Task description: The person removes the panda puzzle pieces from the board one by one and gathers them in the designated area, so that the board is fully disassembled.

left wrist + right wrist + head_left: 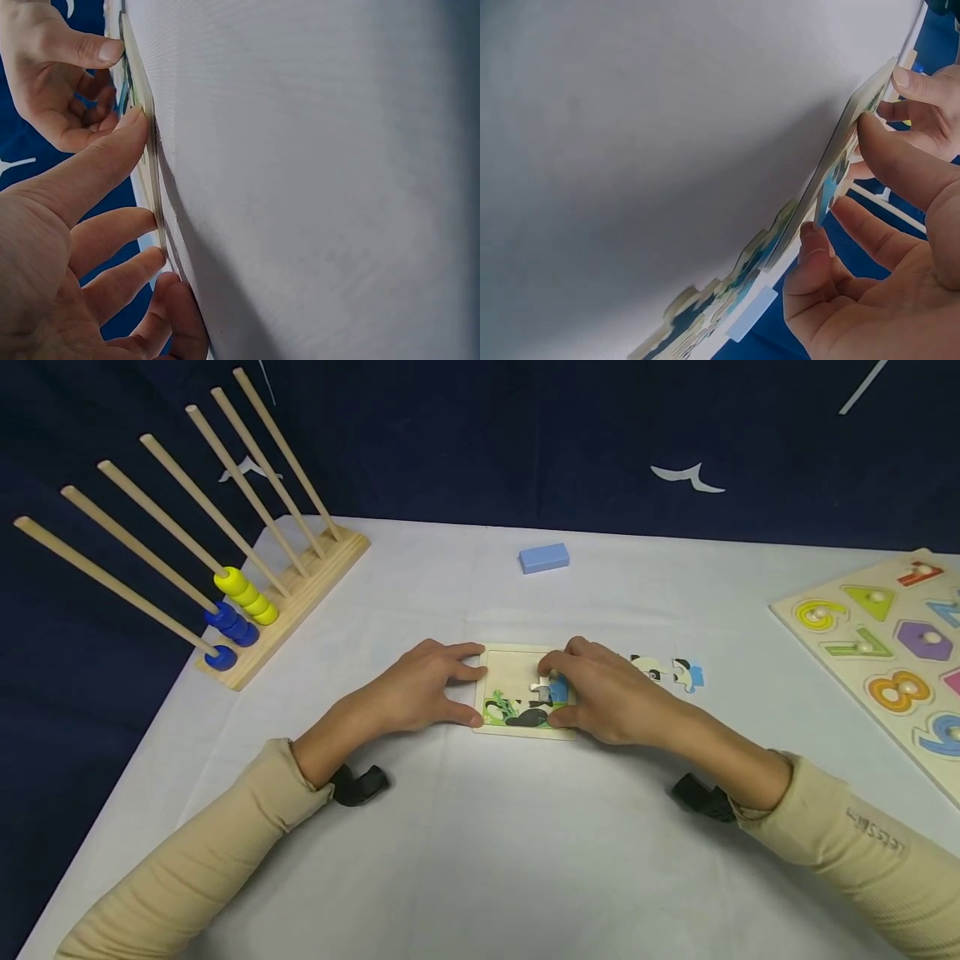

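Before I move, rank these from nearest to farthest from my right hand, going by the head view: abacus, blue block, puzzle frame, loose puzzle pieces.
From the right hand:
1. Puzzle frame: right at its fingers, on its left.
2. Loose puzzle pieces: just to its right.
3. Blue block: ahead, slightly left.
4. Abacus: far left.

The head view looks forward and down from the near side of the puzzle board (512, 670), while the wrist views, low and close at its left and right, face it nearly edge-on, sharing its near edge.
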A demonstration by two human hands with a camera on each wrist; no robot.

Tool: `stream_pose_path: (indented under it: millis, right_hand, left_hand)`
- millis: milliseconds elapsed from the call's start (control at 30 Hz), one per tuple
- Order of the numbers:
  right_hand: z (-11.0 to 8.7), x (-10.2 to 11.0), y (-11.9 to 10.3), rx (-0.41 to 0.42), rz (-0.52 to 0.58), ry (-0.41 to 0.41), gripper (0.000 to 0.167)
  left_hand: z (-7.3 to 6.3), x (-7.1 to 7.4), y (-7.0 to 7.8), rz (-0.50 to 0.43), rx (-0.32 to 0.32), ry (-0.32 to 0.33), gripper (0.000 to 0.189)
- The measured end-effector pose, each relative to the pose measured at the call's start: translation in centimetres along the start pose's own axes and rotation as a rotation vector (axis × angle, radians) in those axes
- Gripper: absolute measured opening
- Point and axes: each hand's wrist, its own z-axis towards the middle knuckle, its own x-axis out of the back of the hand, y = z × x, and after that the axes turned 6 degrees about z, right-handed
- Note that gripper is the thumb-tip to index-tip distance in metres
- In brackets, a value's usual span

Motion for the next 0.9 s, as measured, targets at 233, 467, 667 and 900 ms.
stream_pose_path:
  millis: [233,467,667,900]
  right_hand:
    - [0.00,-0.09,0.00,0.032,0.004,0.019,0.050]
    - [0.01,-0.17,0.11,0.066,0.006,0.048,0.042]
    - [0.00,-0.22,0.16,0.079,0.009,0.057,0.039]
    - [-0.02,-0.14,0.17,0.081,0.015,0.065,0.040]
  left_hand:
    - [0.10,0.01,-0.01,0.006,-0.001,-0.004,0.067]
    - [0.04,0.07,0.03,0.010,-0.005,-0.002,0.067]
    - [0.09,-0.03,-0.07,0.005,-0.013,0.002,0.067]
    - [0.14,-0.04,-0.09,-0.014,-0.021,0.007,0.065]
